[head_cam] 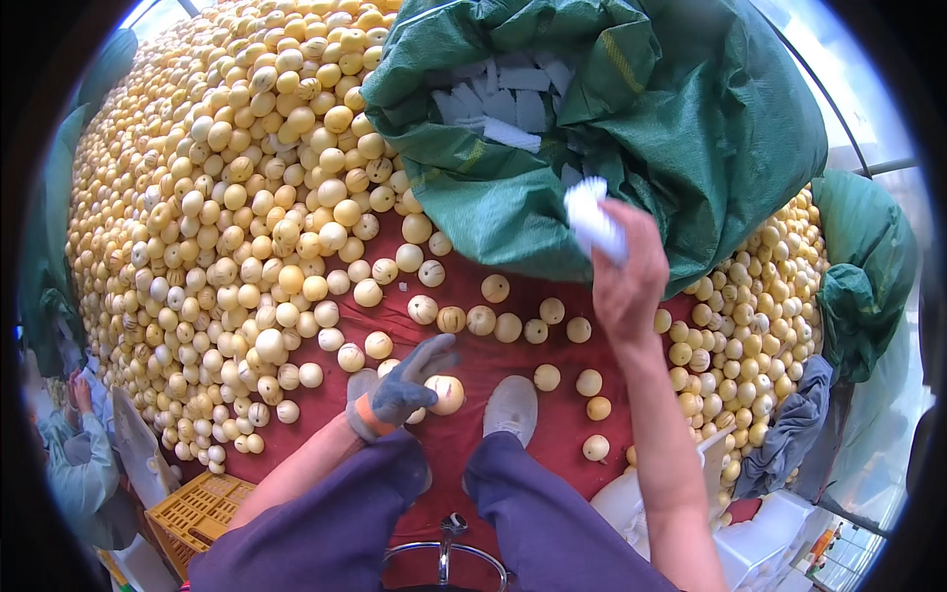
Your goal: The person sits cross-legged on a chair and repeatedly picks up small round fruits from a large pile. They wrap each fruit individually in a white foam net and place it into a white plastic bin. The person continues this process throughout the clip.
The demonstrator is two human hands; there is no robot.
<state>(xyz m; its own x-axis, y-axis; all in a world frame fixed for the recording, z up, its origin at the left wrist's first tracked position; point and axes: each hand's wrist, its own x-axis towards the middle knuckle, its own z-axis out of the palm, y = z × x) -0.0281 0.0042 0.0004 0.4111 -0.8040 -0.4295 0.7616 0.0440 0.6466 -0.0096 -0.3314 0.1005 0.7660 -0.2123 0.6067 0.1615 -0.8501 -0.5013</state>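
Observation:
My left hand (403,388), in a grey work glove with an orange cuff, is at a striped yellow pepino melon (447,395). Its thumb touches the fruit's left side, while the fingers stretch out above; how they support it is partly hidden. The melon looks larger than those on the floor, raised between my knees. In my bare right hand (630,270) is a white foam net sleeve (594,214), blurred by motion. That hand is over the front edge of a large green woven sack (503,214). More white foam sleeves (510,100) lie inside the sack's mouth.
A big heap of pepino melons (244,192) rises at left, another (729,348) at right. Loose melons (481,320) dot the red ground cloth (459,459) around my shoes. A yellow plastic crate (200,510), white foam box (762,540) and another person (81,459) are at the sides.

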